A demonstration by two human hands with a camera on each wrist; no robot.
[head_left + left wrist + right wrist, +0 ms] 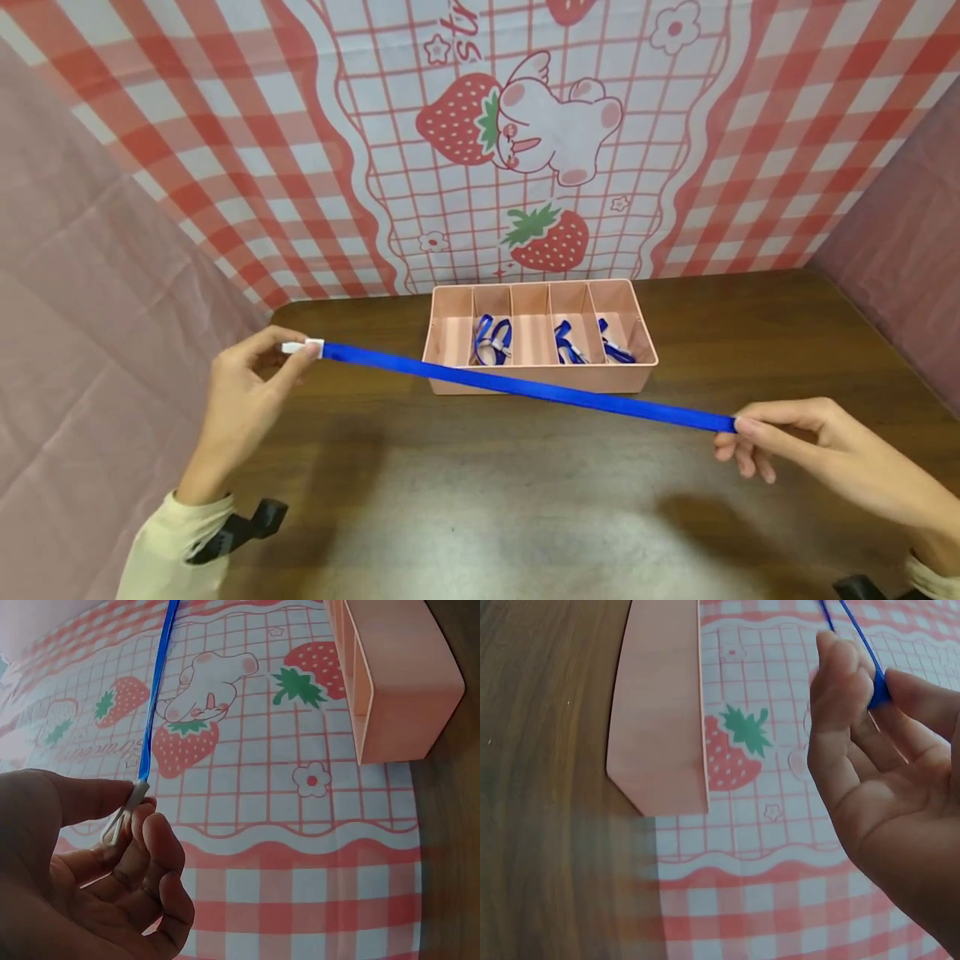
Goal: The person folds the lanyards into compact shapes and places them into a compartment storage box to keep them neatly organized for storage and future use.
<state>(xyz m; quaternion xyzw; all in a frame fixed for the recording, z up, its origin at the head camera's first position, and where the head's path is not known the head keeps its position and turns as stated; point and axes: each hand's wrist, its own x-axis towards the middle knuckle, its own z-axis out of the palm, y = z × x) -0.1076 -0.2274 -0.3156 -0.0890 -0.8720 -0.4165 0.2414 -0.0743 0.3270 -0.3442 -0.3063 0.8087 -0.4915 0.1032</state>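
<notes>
A blue lanyard [525, 389] is stretched straight between my two hands, above the table and in front of a pink box. At its left end, my left hand [251, 392] pinches the white plastic clip [313, 348] between thumb and fingers; the left wrist view shows the hook of this clip [118, 823] below the thumb. My right hand [802, 437] pinches the looped far end of the strap, lower and nearer to me. In the right wrist view the blue strap [880, 694] folds round between thumb and fingers.
The pink divided box [540, 379] stands at the back of the brown wooden table [480, 500]. Coiled blue lanyards [492, 342] lie in its second, fourth and fifth compartments from the left. Behind hangs a strawberry-patterned cloth [360, 167]; a pink curtain [90, 292] flanks the left side.
</notes>
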